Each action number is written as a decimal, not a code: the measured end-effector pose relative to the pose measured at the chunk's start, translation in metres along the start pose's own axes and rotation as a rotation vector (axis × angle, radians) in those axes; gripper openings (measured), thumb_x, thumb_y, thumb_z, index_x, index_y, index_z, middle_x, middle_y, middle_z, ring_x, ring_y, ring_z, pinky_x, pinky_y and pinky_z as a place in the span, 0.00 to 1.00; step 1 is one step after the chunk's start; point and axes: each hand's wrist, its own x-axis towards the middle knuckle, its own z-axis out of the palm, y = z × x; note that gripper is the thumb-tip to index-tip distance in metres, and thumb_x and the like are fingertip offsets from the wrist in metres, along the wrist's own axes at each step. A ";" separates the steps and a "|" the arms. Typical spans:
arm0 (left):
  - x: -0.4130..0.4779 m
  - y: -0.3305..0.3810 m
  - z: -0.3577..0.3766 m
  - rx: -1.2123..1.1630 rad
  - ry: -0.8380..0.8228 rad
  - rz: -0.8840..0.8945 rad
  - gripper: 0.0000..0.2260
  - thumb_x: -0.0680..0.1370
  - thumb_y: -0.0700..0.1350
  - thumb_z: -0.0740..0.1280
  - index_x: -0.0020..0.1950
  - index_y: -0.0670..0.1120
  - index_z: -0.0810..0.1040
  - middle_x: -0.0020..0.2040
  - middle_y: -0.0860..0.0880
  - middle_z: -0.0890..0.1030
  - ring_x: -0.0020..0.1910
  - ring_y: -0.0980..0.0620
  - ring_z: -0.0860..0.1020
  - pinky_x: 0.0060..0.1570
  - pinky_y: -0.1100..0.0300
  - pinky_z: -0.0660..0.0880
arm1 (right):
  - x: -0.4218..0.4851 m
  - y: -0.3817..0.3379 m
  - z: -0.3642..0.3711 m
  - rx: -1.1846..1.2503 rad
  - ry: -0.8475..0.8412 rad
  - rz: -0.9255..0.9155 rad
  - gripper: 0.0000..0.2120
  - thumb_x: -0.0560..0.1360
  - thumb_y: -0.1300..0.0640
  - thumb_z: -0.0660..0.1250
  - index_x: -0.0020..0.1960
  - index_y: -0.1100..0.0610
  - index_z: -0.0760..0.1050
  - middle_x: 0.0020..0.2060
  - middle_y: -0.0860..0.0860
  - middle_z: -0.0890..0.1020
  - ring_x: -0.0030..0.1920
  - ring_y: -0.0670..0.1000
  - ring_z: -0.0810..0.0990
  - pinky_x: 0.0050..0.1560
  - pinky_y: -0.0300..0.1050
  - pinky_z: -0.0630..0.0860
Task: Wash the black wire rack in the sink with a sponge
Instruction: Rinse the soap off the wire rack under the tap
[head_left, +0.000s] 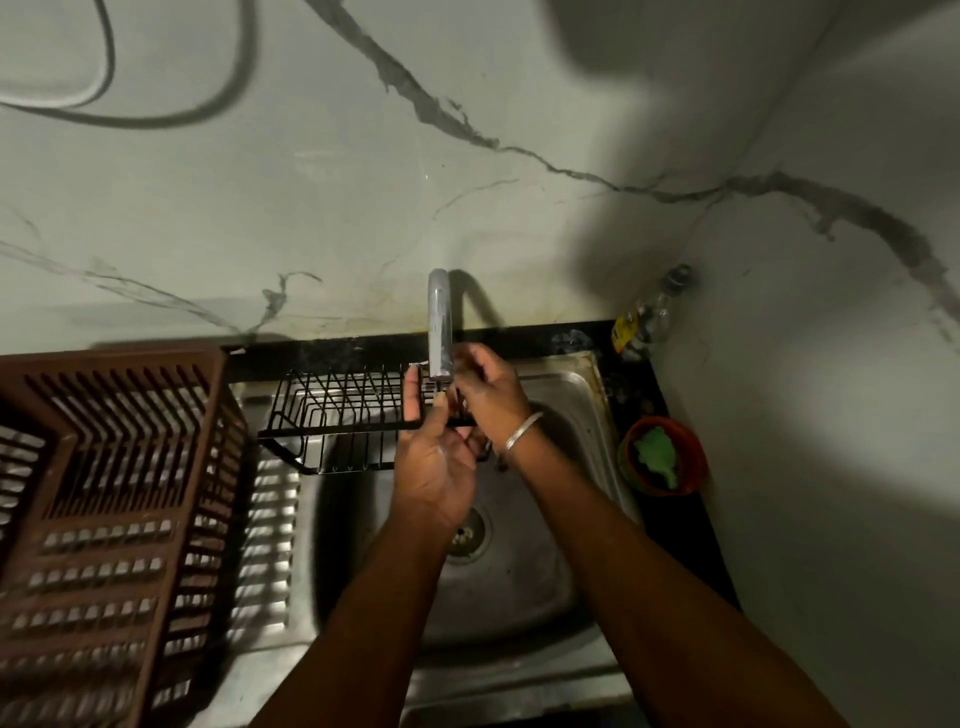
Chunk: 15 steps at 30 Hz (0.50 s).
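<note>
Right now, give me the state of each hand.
Left hand: grips the right end of the black wire rack over the steel sink.
Right hand: fingers curled at the rack under the faucet; contents cannot be told.

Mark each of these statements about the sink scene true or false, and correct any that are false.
1. The black wire rack is held over the steel sink. True.
2. The brown plastic basket stands to the right of the sink. False: it stands to the left, on the draining board.
3. The right hand wears a metal bangle at the wrist. True.
4. The green sponge is in the left hand. False: it lies in the orange bowl on the counter to the right of the sink.
5. The tap spout points away from the sink, toward the wall. False: it reaches out over the sink, above the hands.
</note>
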 end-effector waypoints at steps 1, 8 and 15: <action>0.000 0.002 -0.001 0.011 -0.009 0.009 0.26 0.86 0.37 0.61 0.80 0.59 0.70 0.71 0.39 0.81 0.64 0.41 0.82 0.65 0.42 0.76 | -0.002 0.002 0.001 -0.013 -0.059 -0.040 0.10 0.82 0.62 0.67 0.61 0.53 0.78 0.57 0.52 0.81 0.53 0.48 0.82 0.49 0.40 0.80; -0.005 0.001 0.004 0.038 -0.040 0.036 0.33 0.79 0.36 0.69 0.79 0.61 0.71 0.68 0.44 0.84 0.61 0.43 0.80 0.66 0.41 0.73 | -0.002 0.006 -0.005 0.189 -0.034 0.024 0.09 0.84 0.58 0.66 0.59 0.61 0.82 0.49 0.55 0.86 0.51 0.53 0.84 0.54 0.48 0.81; -0.002 -0.008 0.006 -0.049 0.020 0.010 0.23 0.82 0.36 0.69 0.75 0.52 0.74 0.60 0.44 0.86 0.48 0.49 0.84 0.49 0.50 0.83 | 0.005 -0.007 -0.018 0.025 -0.015 0.062 0.13 0.85 0.52 0.66 0.47 0.56 0.85 0.39 0.50 0.86 0.42 0.47 0.84 0.46 0.42 0.80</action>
